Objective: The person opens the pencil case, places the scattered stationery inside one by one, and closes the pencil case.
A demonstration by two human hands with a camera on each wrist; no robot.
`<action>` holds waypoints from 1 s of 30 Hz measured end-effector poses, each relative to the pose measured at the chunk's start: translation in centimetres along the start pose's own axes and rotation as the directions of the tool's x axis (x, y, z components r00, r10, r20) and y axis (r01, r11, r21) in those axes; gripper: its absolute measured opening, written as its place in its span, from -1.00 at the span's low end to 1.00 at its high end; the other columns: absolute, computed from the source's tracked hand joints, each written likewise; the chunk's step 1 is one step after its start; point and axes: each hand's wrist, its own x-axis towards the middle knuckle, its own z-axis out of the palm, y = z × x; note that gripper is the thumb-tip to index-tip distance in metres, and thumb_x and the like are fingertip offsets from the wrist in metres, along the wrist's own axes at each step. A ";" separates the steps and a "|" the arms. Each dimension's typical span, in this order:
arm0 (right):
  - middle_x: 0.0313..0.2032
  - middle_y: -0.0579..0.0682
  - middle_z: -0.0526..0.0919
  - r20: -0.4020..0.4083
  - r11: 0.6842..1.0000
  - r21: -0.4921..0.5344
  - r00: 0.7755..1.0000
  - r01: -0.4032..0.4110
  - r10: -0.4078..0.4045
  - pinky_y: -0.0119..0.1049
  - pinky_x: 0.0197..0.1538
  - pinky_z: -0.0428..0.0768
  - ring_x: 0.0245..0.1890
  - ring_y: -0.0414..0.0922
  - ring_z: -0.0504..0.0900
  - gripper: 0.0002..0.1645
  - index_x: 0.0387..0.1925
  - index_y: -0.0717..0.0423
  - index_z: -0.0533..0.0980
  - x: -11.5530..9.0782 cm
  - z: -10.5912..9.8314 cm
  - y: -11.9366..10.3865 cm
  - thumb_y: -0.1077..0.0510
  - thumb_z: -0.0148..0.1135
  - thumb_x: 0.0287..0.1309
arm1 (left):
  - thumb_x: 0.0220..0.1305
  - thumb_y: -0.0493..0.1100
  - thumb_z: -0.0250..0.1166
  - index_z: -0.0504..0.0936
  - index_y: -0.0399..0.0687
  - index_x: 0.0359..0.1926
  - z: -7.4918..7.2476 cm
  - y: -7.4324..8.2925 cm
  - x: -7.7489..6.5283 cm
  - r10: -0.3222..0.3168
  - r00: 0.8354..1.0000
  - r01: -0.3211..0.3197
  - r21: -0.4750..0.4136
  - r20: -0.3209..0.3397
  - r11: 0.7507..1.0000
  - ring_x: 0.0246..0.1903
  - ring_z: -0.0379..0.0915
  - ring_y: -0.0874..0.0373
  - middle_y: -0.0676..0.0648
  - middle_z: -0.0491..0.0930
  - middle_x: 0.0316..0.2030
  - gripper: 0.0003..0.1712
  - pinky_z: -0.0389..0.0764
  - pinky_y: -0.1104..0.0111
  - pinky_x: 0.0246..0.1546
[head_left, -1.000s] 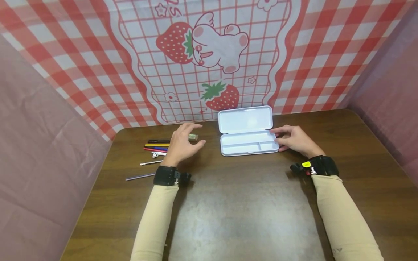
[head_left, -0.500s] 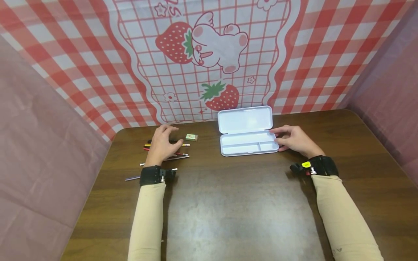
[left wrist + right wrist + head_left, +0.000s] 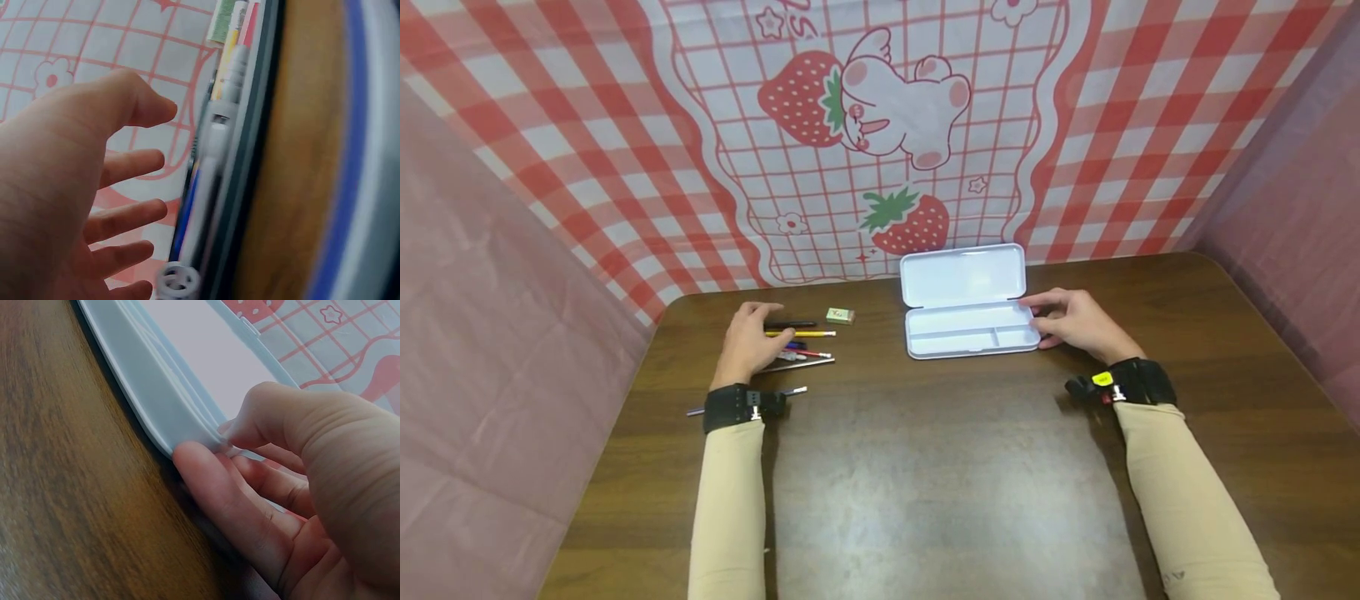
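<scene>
My left hand (image 3: pixel 747 342) is over the left ends of a row of pens and pencils, fingers and thumb spread apart with nothing between them. Showing past it are a black pen (image 3: pixel 797 323), a yellow pencil (image 3: pixel 812 334), a red pencil (image 3: pixel 816 354) and a thin pale stick (image 3: pixel 812 362). In the left wrist view a white pen-like tool (image 3: pixel 215 140) has a ring at one end. An opened white pencil case (image 3: pixel 943 342) stands to the right, its lid (image 3: pixel 962 275) raised. My right hand (image 3: pixel 1086 323) pinches its right end wall.
A small green-and-white eraser (image 3: pixel 840 316) lies between the pencils and the case. One purplish pencil (image 3: pixel 797 391) lies nearer me, partly under the left wrist strap. Behind the wooden table (image 3: pixel 925 467) hangs a checked strawberry cloth (image 3: pixel 917 225).
My left hand has moved left from beside the eraser to the pencils' left ends, uncovering the eraser and the pencils' right ends. The right hand and the case have stayed put.
</scene>
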 end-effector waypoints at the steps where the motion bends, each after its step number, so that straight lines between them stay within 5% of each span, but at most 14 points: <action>1: 0.07 0.25 0.49 -0.001 1.000 0.000 1.000 0.001 -0.001 -0.32 -0.37 0.76 -0.48 -0.11 0.62 -0.51 0.20 0.19 0.55 0.0 0.0 0.0 0.27 0.31 0.22 | 0.19 0.05 0.30 0.53 -0.10 0.27 0.0 -0.1 0.0 0.003 1.000 -0.003 0.001 0.012 1.000 0.28 0.29 -0.28 -0.34 0.38 0.29 -0.36 0.35 -0.16 0.30; 13: 0.05 0.25 0.48 -0.002 1.000 -0.006 1.000 -0.009 0.009 -0.32 -0.37 0.76 -0.50 -0.09 0.61 -0.51 0.21 0.20 0.55 0.2 0.0 0.3 0.27 0.30 0.22 | 0.23 -0.02 0.24 0.70 -0.10 0.06 0.6 -0.1 0.0 0.005 1.000 -0.005 0.038 0.022 0.999 0.19 0.40 -0.24 -0.32 0.52 0.16 -0.57 0.40 -0.12 0.26; 30: 0.06 0.24 0.48 0.008 1.000 -0.031 1.000 -0.004 0.004 -0.34 -0.35 0.76 -0.46 -0.05 0.63 -0.51 0.22 0.18 0.54 0.1 0.0 0.1 0.26 0.27 0.25 | 0.25 -0.41 0.22 0.82 -0.10 -0.17 0.9 -0.3 0.0 0.071 0.987 -0.062 0.064 -0.146 0.996 0.03 0.54 -0.25 -0.31 0.72 -0.09 -0.71 0.50 -0.12 0.13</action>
